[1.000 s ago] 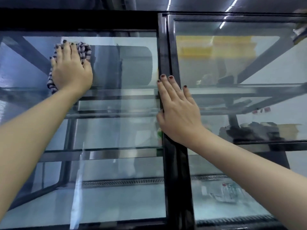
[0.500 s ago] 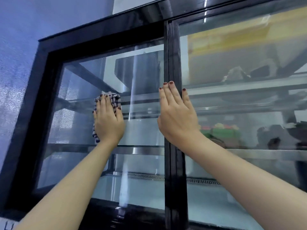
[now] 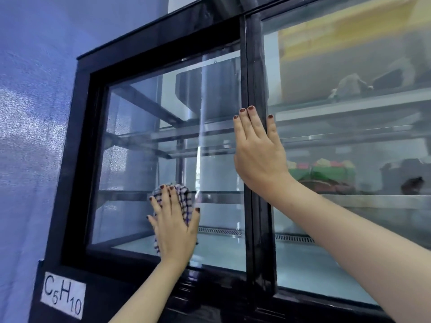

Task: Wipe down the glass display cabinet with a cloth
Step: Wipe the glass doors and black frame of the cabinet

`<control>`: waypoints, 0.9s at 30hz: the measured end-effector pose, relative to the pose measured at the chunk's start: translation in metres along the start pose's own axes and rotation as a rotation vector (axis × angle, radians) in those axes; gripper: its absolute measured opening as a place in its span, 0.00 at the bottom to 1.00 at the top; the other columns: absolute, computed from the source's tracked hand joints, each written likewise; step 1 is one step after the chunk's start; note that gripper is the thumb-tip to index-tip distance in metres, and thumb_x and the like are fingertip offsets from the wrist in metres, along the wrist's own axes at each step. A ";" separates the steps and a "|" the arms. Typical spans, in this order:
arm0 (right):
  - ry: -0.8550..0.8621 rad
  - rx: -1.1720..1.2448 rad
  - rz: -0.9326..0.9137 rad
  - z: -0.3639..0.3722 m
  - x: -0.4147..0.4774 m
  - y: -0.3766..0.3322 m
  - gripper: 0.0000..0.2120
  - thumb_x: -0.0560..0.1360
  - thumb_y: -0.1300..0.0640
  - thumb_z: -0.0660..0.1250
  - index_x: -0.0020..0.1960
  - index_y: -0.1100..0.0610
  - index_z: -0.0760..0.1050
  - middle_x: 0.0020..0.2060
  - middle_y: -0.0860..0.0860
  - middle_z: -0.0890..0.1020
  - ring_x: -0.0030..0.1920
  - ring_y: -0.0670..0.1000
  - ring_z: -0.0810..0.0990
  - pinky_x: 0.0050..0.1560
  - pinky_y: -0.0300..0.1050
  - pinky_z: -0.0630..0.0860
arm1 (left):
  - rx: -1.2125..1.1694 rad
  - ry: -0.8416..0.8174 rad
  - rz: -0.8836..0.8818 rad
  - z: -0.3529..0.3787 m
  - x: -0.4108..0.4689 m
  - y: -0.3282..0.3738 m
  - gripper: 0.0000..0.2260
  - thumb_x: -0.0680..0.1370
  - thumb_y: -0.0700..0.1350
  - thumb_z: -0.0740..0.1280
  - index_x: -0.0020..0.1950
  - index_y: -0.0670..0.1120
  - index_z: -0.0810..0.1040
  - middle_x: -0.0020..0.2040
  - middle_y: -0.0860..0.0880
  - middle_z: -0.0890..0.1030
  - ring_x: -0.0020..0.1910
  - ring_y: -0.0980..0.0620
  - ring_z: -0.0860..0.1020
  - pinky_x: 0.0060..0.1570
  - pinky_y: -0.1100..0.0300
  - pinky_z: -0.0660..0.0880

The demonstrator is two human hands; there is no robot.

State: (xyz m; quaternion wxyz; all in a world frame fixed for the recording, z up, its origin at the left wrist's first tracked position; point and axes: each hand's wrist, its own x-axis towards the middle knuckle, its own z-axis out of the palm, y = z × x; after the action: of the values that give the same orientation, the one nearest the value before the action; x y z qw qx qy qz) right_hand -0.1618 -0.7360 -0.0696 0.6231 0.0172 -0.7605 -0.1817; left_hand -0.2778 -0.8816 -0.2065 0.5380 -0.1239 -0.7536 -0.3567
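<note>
A glass display cabinet with a black frame (image 3: 79, 159) fills the view. My left hand (image 3: 175, 227) lies flat with straight fingers, pressing a checked cloth (image 3: 185, 198) against the lower part of the left glass pane (image 3: 140, 159). Only the cloth's top edge and left side show around the hand. My right hand (image 3: 257, 152) rests flat and open on the black centre post (image 3: 255, 66) between the two panes, fingers pointing up.
A blue wall (image 3: 30, 113) stands left of the cabinet. A white label reading C5H10 (image 3: 62, 296) sits on the black base at lower left. Glass shelves run inside; the right pane (image 3: 349, 113) shows green and yellow items (image 3: 326, 170) and dark objects behind it.
My left hand has slid the cloth down the left pane, from the upper area to near the bottom. The view has tilted and pulled back. My right hand stays on the centre post.
</note>
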 end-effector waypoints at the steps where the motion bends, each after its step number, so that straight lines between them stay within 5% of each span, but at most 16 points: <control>1: 0.001 -0.012 0.000 0.000 0.000 0.001 0.27 0.79 0.61 0.45 0.76 0.63 0.43 0.77 0.59 0.48 0.76 0.57 0.42 0.72 0.58 0.37 | -0.005 -0.012 0.003 0.001 -0.006 0.000 0.34 0.74 0.67 0.42 0.75 0.50 0.40 0.74 0.56 0.37 0.74 0.50 0.36 0.70 0.46 0.37; 4: 0.001 -0.055 0.004 0.002 0.000 0.000 0.27 0.80 0.61 0.47 0.76 0.63 0.43 0.77 0.59 0.48 0.76 0.57 0.42 0.72 0.58 0.37 | -0.071 -0.026 0.014 0.004 -0.020 0.000 0.30 0.78 0.61 0.48 0.74 0.52 0.39 0.74 0.56 0.36 0.74 0.54 0.35 0.72 0.48 0.39; 9: -0.034 -0.081 0.000 0.001 0.000 0.001 0.27 0.79 0.62 0.49 0.76 0.64 0.46 0.76 0.60 0.50 0.76 0.58 0.44 0.73 0.60 0.40 | -0.224 -0.006 0.093 0.004 -0.043 0.011 0.30 0.79 0.37 0.59 0.74 0.52 0.45 0.75 0.56 0.44 0.75 0.54 0.43 0.73 0.55 0.40; 16: 0.131 0.069 0.076 0.001 -0.039 -0.006 0.25 0.76 0.60 0.57 0.72 0.64 0.64 0.72 0.58 0.65 0.74 0.59 0.60 0.71 0.61 0.55 | -0.261 -0.084 0.255 -0.018 -0.059 -0.019 0.35 0.72 0.24 0.61 0.74 0.50 0.56 0.74 0.55 0.58 0.75 0.53 0.55 0.72 0.57 0.54; 18: 0.163 0.069 0.081 0.004 -0.071 -0.008 0.24 0.74 0.60 0.58 0.70 0.64 0.67 0.71 0.58 0.67 0.72 0.60 0.63 0.70 0.62 0.58 | -0.293 -0.083 0.241 -0.025 -0.077 -0.037 0.35 0.71 0.23 0.63 0.73 0.47 0.59 0.73 0.52 0.63 0.74 0.51 0.59 0.70 0.53 0.61; 24: 0.060 -0.011 -0.008 0.003 -0.135 -0.015 0.24 0.75 0.57 0.55 0.70 0.62 0.68 0.71 0.56 0.67 0.72 0.60 0.63 0.71 0.60 0.56 | -0.148 -0.051 0.250 -0.011 -0.160 -0.035 0.23 0.73 0.36 0.59 0.68 0.37 0.70 0.70 0.41 0.69 0.70 0.40 0.60 0.69 0.40 0.56; 27: 0.051 0.034 -0.007 0.000 -0.141 -0.017 0.24 0.75 0.58 0.54 0.70 0.62 0.67 0.71 0.56 0.68 0.73 0.60 0.62 0.72 0.60 0.55 | -0.176 -0.106 0.274 0.003 -0.195 -0.009 0.25 0.75 0.46 0.55 0.71 0.39 0.62 0.76 0.46 0.57 0.74 0.41 0.52 0.71 0.47 0.48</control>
State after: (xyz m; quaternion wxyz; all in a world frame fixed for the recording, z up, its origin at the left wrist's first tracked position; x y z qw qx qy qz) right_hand -0.1341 -0.7159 -0.2070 0.6414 0.0351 -0.7473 -0.1702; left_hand -0.2087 -0.8476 -0.3863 0.5283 -0.2905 -0.7229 -0.3375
